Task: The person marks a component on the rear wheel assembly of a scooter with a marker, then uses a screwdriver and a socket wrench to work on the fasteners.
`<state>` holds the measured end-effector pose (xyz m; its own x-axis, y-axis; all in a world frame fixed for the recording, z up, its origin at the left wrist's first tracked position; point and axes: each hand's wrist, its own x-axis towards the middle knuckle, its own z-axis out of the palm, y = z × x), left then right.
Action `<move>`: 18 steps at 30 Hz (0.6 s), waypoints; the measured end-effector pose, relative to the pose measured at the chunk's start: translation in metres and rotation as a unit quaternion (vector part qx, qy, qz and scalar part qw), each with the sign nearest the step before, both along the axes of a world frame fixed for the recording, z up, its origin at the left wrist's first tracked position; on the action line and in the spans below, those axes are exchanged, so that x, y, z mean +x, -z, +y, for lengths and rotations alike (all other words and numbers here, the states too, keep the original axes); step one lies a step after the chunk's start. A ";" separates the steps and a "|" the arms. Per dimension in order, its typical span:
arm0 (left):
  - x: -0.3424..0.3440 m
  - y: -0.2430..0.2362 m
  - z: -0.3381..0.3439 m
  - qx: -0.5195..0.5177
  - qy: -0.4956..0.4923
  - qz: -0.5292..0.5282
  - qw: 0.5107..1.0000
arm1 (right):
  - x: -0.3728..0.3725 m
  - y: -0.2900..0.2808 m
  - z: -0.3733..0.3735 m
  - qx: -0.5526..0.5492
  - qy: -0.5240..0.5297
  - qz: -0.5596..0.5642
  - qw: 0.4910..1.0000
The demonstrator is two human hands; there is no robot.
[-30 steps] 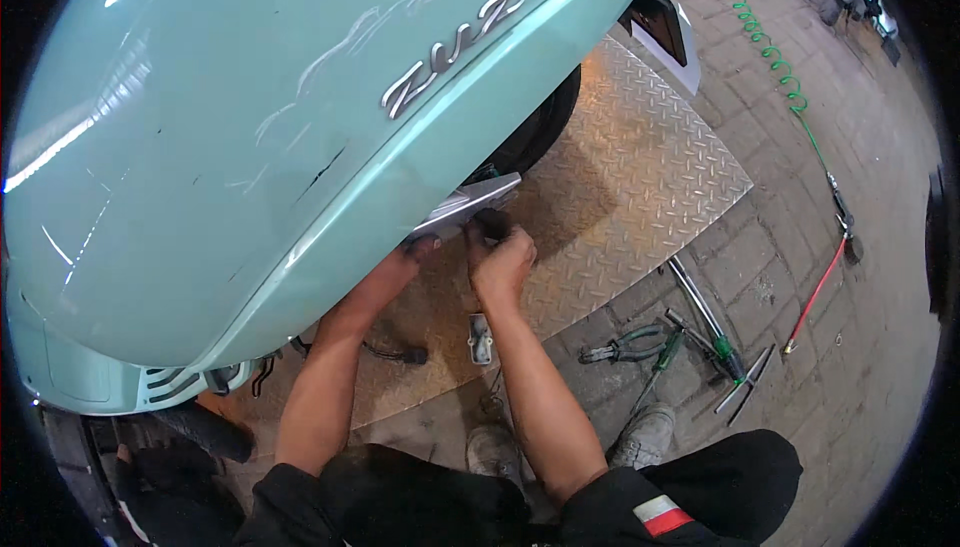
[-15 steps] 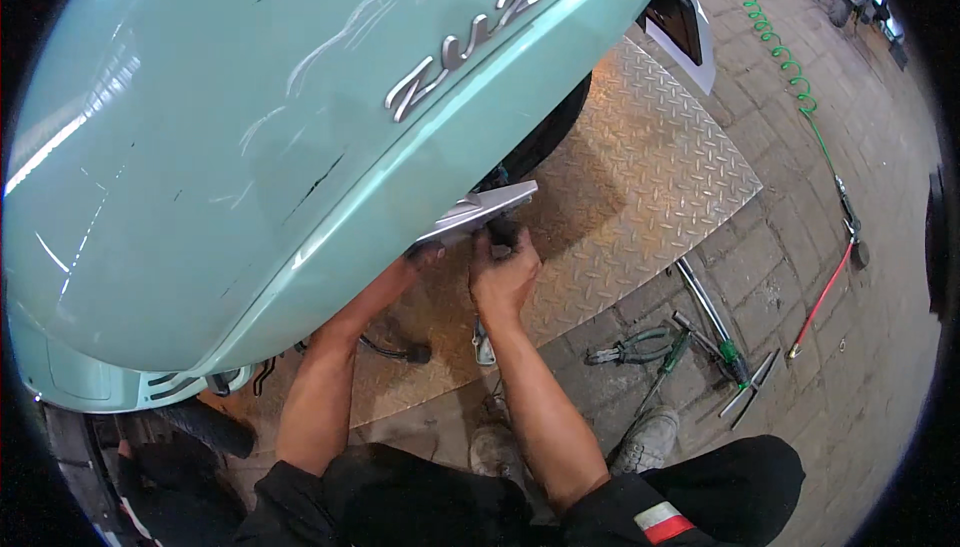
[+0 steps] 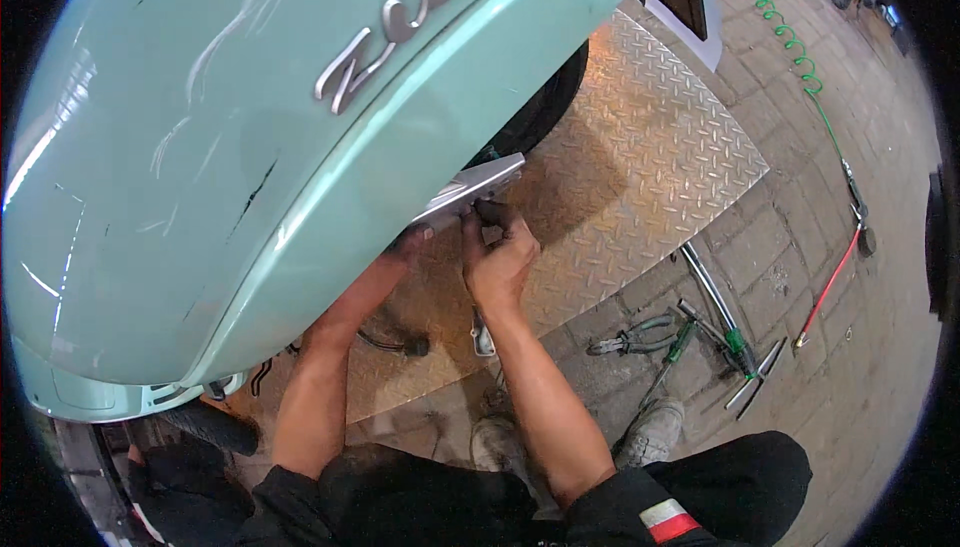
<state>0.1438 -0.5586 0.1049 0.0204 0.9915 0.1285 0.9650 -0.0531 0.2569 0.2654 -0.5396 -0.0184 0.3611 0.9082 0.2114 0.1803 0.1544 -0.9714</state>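
Note:
A mint-green scooter body panel (image 3: 330, 187), scratched and with raised chrome lettering, spreads over the upper left. Under its lower edge a silver cover (image 3: 470, 192) juts out beside the black tyre (image 3: 550, 107). My left hand (image 3: 408, 245) is at the near end of this cover; the panel and shadow hide most of its fingers. Against the cover's underside my right hand (image 3: 502, 252) is closed, thumb and forefinger curled together with darkened tips. What they pinch is too small and shaded to make out. Below this hand a metal lever (image 3: 484, 339) shows.
The scooter stands over a diamond-plate metal platform (image 3: 660, 137). On the paving to the right lie pliers (image 3: 635, 337), a green-handled screwdriver (image 3: 678, 345) and a long metal-shafted tool (image 3: 715, 292). A coiled green air hose (image 3: 790, 42) runs farther right. Another person's dark clothing (image 3: 185, 487) appears lower left.
The view has shifted, so the panel and its lettering sit farther left and higher. Both hands remain at the silver cover; the right one's fingers have moved slightly along its underside.

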 end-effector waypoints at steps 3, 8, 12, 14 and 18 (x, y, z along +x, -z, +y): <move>0.006 -0.004 0.003 -0.040 -0.026 -0.033 0.998 | -0.002 -0.004 -0.001 -0.030 -0.010 0.071 0.997; 0.007 -0.012 0.001 -0.027 -0.031 0.001 0.999 | -0.001 -0.020 -0.003 -0.093 -0.027 0.082 0.992; 0.007 -0.008 0.002 -0.027 -0.024 -0.002 0.999 | 0.004 -0.012 0.005 -0.112 -0.031 0.069 0.991; 0.004 -0.004 0.002 -0.015 -0.015 -0.002 1.000 | 0.008 -0.013 0.007 -0.103 -0.040 0.053 0.992; 0.005 -0.008 0.001 -0.029 -0.034 0.001 0.999 | 0.007 -0.011 0.007 -0.069 -0.034 0.055 0.995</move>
<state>0.1490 -0.5581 0.1125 -0.0474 0.9963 0.0715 0.9664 0.0277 0.2555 0.2729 -0.5331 -0.0078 0.3114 0.9492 0.0450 0.0656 0.0258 -0.9975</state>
